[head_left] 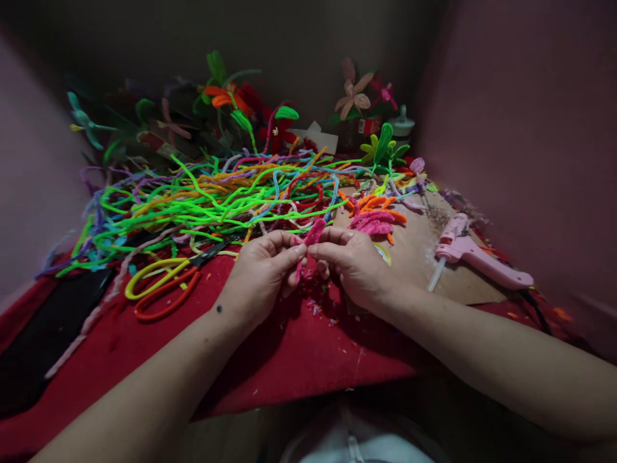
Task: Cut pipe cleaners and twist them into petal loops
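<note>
Both of my hands meet over the red cloth (299,347) at the middle of the table. My left hand (263,270) and my right hand (351,260) each pinch the same dark pink pipe-cleaner loop (311,238), which stands up between the fingertips. Fingers of both hands are closed on it. Just behind it lie several finished pink loops (373,225) and orange loops (378,204) on a brown cardboard sheet (463,283).
A big tangle of loose pipe cleaners (202,199), mostly neon green, covers the table's back half. Yellow and orange scissors (161,283) lie at the left. A pink glue gun (475,254) rests on the cardboard at right. Pipe-cleaner flowers (354,96) stand along the back wall.
</note>
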`<state>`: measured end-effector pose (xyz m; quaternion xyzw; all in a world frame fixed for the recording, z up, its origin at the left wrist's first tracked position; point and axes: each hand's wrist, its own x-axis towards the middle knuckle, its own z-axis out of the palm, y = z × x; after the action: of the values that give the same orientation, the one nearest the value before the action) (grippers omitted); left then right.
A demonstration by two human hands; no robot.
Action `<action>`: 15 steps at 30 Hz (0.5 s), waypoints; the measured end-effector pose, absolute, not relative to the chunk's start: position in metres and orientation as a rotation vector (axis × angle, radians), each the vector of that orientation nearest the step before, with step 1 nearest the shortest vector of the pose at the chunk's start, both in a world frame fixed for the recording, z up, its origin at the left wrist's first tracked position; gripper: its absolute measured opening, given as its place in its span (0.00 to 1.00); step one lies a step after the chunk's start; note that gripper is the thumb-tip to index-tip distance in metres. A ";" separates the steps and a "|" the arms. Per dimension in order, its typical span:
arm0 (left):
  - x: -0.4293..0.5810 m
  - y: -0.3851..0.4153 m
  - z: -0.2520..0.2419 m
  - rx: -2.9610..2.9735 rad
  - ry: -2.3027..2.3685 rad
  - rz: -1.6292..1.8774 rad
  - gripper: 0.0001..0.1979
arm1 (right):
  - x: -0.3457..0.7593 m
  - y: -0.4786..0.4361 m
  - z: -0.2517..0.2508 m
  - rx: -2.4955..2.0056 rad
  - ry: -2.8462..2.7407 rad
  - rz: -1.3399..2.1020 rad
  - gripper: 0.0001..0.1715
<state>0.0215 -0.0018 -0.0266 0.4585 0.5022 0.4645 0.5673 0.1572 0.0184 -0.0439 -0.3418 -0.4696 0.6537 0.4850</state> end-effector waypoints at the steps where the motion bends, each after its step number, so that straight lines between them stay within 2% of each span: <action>1: 0.020 -0.002 -0.027 1.075 1.168 1.071 0.05 | 0.158 0.019 -0.044 -0.824 -1.138 1.601 0.06; 7: 0.019 -0.002 -0.026 1.146 1.177 0.987 0.08 | 0.160 0.021 -0.041 -0.854 -1.147 1.552 0.10; 15: 0.022 -0.003 -0.023 1.305 1.283 0.967 0.08 | 0.159 0.021 -0.042 -0.862 -1.072 1.606 0.10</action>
<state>0.0216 -0.0030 -0.0232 0.5420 0.5329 0.4016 0.5109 0.1588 0.0210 -0.0416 -0.3552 -0.4417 0.6615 0.4910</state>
